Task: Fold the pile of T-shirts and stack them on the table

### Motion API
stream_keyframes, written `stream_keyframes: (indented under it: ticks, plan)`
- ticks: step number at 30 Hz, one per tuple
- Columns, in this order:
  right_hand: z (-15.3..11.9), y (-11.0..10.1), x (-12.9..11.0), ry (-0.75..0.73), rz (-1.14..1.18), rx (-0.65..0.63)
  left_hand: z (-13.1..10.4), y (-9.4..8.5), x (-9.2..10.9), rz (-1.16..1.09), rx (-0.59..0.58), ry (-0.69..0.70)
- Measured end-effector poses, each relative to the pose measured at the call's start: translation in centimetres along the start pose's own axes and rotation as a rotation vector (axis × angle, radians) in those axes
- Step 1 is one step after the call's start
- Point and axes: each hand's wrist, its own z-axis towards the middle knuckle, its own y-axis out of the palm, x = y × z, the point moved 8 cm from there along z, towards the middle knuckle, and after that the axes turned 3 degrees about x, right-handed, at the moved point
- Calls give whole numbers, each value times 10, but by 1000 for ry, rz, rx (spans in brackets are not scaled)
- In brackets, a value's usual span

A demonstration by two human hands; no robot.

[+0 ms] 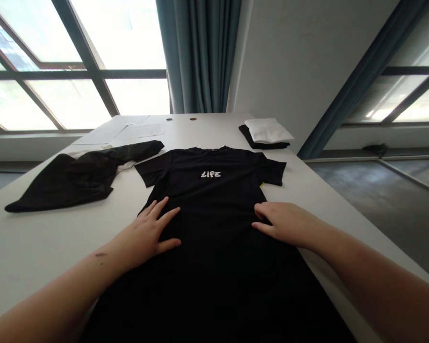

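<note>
The head view shows a black shirt [214, 257] lying on the white table [321, 205], directly in front of the person, collar at the far end and the near part running out at the bottom of the picture. It is laid out largely flat, short sleeves out to both sides and white print near the collar; no fold across the body shows, though faint creases cross it between the hands. The left hand [148, 236] lies over its left side, fingers spread wide. The right hand [286, 221] is at the right side, fingers curled in and thumb a little apart; whether it pinches cloth, I cannot tell. Beyond the right sleeve, a white cloth [268, 131] is folded neatly on a folded black cloth [252, 140], while a dark garment [82, 176] to the left lies bunched and unfolded, its upper end near the left sleeve. Papers [139, 131] lie past it. The table's right edge slants in towards the folded pair, leaving a narrower strip beside the shirt there; the broader room is at the left, nearer than the dark garment, and some tabletop also shows between the collar and the far edge.
</note>
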Motion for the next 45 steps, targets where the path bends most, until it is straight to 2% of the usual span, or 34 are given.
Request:
stream_keyframes:
  ticks: [2,8,9,11,13,15,16,19,21,26,30,33,36,40,42,45]
  plan:
    - [0,-1,1,3,8,-23,-4,-3,2,10,-7,-19]
    - [-4,-4,-16,-164,138,-50,-14,-6,16,73,-81,-42]
    - [-3,-7,-14,-171,150,-4,-14,-6,15,77,-80,-40]
    - [1,-18,-1,-138,149,187,-11,-6,12,64,-52,-3]
    - [5,-28,23,-58,141,427,-6,-6,14,32,-10,86]
    - [12,-26,48,16,138,555,-1,-6,19,-6,16,171]
    - [18,-19,60,53,137,547,1,-5,21,-26,26,190]
    - [39,11,94,233,133,358,6,-1,23,-71,51,175]
    - [47,23,111,340,152,277,7,2,24,-76,54,168]
    - [58,26,128,426,246,307,6,13,20,-45,28,167]
    - [59,23,133,440,249,355,5,12,20,-17,44,176]
    - [51,9,125,389,181,459,4,6,29,-5,75,225]
    - [42,-2,92,193,114,525,1,3,42,-21,62,301]
    - [34,18,30,-123,107,333,-1,4,56,-51,4,345]
    - [33,30,12,-161,129,247,-1,5,58,-55,-5,339]
    - [38,36,5,-139,144,201,3,6,51,-50,6,292]
